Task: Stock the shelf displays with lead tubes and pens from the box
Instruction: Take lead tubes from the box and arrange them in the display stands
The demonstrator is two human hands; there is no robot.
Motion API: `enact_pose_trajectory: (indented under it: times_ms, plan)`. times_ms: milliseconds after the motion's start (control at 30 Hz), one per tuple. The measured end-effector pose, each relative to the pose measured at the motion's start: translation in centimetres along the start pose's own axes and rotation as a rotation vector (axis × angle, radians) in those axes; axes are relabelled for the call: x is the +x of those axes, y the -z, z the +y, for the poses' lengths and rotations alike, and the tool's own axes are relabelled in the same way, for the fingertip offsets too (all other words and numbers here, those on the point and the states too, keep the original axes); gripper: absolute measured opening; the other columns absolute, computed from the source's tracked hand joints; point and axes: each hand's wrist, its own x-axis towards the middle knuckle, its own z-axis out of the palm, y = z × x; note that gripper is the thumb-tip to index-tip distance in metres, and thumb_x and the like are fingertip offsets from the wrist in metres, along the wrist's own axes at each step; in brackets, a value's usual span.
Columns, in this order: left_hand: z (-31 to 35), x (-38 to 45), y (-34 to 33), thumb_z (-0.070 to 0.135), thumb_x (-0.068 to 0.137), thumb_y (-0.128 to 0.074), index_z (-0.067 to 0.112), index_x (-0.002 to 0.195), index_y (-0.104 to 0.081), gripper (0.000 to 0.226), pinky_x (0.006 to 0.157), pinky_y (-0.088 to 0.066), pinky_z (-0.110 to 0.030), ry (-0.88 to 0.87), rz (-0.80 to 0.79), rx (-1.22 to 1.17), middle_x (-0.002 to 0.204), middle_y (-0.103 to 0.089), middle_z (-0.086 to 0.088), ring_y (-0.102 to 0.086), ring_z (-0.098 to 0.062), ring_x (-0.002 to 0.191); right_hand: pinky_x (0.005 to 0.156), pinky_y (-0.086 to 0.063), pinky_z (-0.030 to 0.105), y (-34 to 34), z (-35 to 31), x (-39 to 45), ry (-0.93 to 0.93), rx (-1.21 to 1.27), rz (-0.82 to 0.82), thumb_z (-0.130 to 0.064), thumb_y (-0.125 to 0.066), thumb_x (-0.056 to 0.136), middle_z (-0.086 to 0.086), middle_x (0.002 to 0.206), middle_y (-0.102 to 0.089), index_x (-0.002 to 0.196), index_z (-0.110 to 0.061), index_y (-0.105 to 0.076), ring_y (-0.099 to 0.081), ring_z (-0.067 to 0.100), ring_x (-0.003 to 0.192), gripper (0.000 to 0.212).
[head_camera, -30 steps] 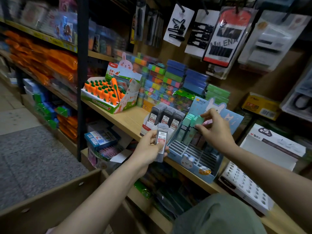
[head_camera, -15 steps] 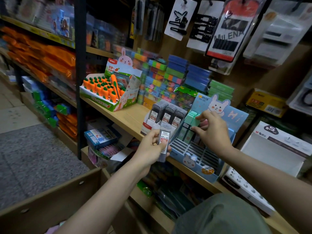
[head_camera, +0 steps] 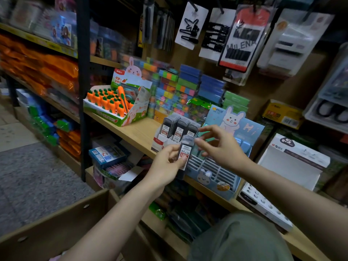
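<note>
Head view, frame centre: light wooden shelf (head_camera: 131,132) carries the blue rabbit-printed display tray (head_camera: 216,172); right hand (head_camera: 222,147) has left it, fingers loosely spread, reaching for the grey lead tube (head_camera: 185,153) gripped by left hand (head_camera: 165,164) — next tube follows.

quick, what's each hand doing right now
Left hand: grips a lead tube.
Right hand: open, fingers spread beside the tube's top, holding nothing.

Head view, downward, near shelf (head_camera: 139,134)
</note>
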Motion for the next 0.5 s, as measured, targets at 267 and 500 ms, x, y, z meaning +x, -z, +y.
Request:
enact_pose_trajectory:
  times_ms: [267, 500]
  plan:
    - [0.6, 0.5, 1.4, 0.019, 0.091, -0.067, 0.029, 0.107, -0.061, 0.021, 0.076, -0.052, -0.019, -0.079, 0.093, 0.098, 0.107, -0.067, 0.007, -0.064, -0.007, 0.099, 0.065, -0.060, 0.026, -0.1, -2.3, 2.2, 0.087, -0.127, 0.016, -0.018, -0.075, 0.084, -0.003, 0.093, -0.069, 0.092, -0.029, -0.063, -0.071, 0.009, 0.069, 0.018]
    - [-0.5, 2.7, 5.3, 0.039, 0.081, -0.075, 0.023, 0.133, -0.046, 0.061, 0.098, -0.046, -0.030, -0.068, 0.408, 0.475, 0.132, -0.039, 0.000, -0.047, -0.016, 0.120, 0.074, -0.054, 0.036, 1.6, -3.1, 8.0, 0.106, -0.300, 0.253, -0.026, -0.075, 0.084, -0.007, 0.093, -0.067, 0.094, -0.022, -0.065, -0.069, 0.018, 0.082, 0.015]
